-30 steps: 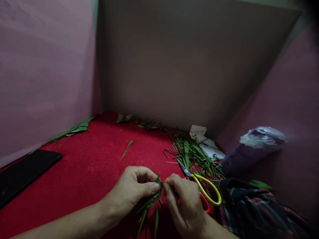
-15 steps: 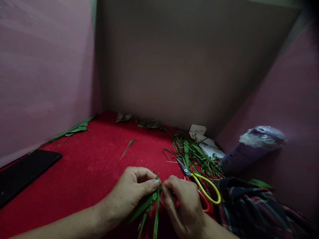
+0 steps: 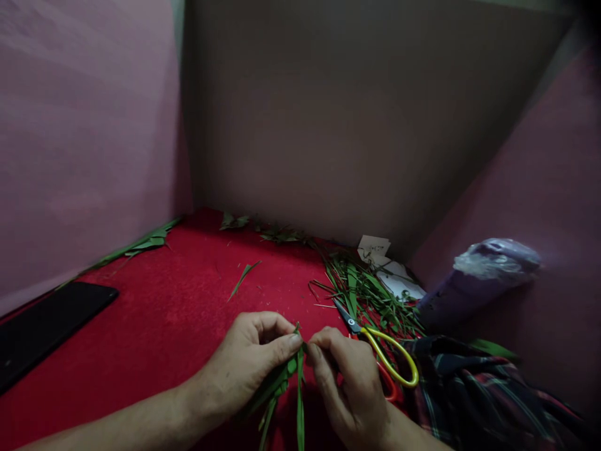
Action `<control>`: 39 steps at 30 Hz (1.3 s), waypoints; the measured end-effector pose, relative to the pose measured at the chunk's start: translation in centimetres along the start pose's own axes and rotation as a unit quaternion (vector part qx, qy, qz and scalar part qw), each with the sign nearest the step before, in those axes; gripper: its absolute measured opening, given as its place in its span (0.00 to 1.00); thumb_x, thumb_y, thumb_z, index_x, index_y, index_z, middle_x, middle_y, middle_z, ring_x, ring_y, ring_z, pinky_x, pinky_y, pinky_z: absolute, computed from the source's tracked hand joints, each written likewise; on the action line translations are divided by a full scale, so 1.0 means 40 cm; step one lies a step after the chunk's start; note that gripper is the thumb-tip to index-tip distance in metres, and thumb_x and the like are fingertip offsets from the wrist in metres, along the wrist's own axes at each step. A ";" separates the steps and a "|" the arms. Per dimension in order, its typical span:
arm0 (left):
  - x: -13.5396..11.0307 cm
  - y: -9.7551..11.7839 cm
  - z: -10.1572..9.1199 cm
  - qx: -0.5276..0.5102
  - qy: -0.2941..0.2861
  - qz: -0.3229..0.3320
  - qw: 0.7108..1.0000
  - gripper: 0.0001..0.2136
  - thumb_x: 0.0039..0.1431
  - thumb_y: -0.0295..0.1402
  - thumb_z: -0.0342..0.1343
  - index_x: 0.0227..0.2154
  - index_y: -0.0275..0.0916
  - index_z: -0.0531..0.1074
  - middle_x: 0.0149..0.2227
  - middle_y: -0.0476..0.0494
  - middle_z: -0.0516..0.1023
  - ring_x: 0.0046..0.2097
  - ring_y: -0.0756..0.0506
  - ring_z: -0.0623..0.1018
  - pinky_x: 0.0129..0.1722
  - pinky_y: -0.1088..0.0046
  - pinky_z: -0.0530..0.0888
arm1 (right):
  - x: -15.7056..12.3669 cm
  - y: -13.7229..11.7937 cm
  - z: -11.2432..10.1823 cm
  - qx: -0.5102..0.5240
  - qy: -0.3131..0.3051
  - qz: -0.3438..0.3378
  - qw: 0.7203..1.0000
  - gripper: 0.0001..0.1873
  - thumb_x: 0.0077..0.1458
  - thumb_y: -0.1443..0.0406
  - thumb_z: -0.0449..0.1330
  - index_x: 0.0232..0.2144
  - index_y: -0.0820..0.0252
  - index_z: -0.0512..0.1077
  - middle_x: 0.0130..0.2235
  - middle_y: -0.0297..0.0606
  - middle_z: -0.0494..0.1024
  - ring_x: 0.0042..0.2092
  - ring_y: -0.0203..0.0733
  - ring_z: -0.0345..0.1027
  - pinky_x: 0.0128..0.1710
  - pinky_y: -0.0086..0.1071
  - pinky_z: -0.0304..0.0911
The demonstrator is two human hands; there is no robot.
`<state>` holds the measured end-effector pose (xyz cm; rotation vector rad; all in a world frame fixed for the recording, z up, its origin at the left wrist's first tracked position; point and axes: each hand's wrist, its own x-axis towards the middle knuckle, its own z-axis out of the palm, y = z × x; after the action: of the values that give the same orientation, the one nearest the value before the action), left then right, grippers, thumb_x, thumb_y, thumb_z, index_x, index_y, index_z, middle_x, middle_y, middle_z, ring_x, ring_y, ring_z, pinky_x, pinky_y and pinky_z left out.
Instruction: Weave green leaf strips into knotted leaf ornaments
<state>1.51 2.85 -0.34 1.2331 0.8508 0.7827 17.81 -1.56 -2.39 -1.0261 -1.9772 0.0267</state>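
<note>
Green leaf strips (image 3: pixel 299 401) hang between my hands over the red cloth (image 3: pixel 173 326). My left hand (image 3: pixel 251 360) pinches them near the top between thumb and forefinger, with a broader leaf part lying beneath its palm. Close beside it, my right hand (image 3: pixel 350 382) has thumb and forefinger pressed together at the same tip, on a thin green strip whose end is hidden by the fingers. Scissors (image 3: pixel 394 363) with one yellow and one red handle loop lie just right of my right hand, partly covered by it.
Cut leaves and stems (image 3: pixel 375 294) are heaped behind the scissors, next to white papers (image 3: pixel 399 279). A plastic-topped purple roll (image 3: pixel 474 282) leans at the right above plaid cloth (image 3: pixel 469 388). At the left lies a flat black object (image 3: pixel 56 326); more leaves (image 3: pixel 150 241) line the wall.
Both hands stay at nearly the same spot, still pinching. My right fingers have shifted slightly up, and the hanging strip has swung a little to the right.
</note>
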 end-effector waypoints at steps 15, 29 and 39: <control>0.001 -0.012 0.000 -0.039 0.035 -0.007 0.999 0.14 0.46 0.41 0.62 0.25 0.34 0.70 0.19 0.55 0.65 0.22 0.55 0.62 0.22 0.79 0.59 | 0.008 0.003 0.004 -0.057 0.070 -0.102 0.991 0.13 0.47 0.78 0.57 0.37 0.63 0.69 0.40 0.44 0.73 0.40 0.45 0.66 0.37 0.40 0.63; -0.005 -0.012 0.006 -0.074 0.011 -0.023 0.997 0.13 0.43 0.40 0.64 0.25 0.35 0.70 0.19 0.54 0.69 0.21 0.54 0.65 0.21 0.80 0.63 | 0.012 0.000 0.005 -0.031 0.071 -0.060 0.995 0.10 0.48 0.76 0.58 0.33 0.61 0.70 0.34 0.40 0.75 0.34 0.42 0.67 0.33 0.38 0.60; -0.011 0.006 0.010 -0.069 -0.026 -0.039 0.996 0.13 0.40 0.37 0.66 0.25 0.34 0.71 0.21 0.51 0.73 0.23 0.53 0.68 0.24 0.78 0.64 | -0.007 0.002 0.016 0.087 0.105 0.056 0.989 0.07 0.51 0.74 0.56 0.33 0.59 0.67 0.31 0.36 0.73 0.34 0.38 0.69 0.33 0.34 0.64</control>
<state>1.63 2.32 -0.02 1.0871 0.7843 0.7315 17.47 -1.47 -3.01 -0.9836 -1.6932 0.1450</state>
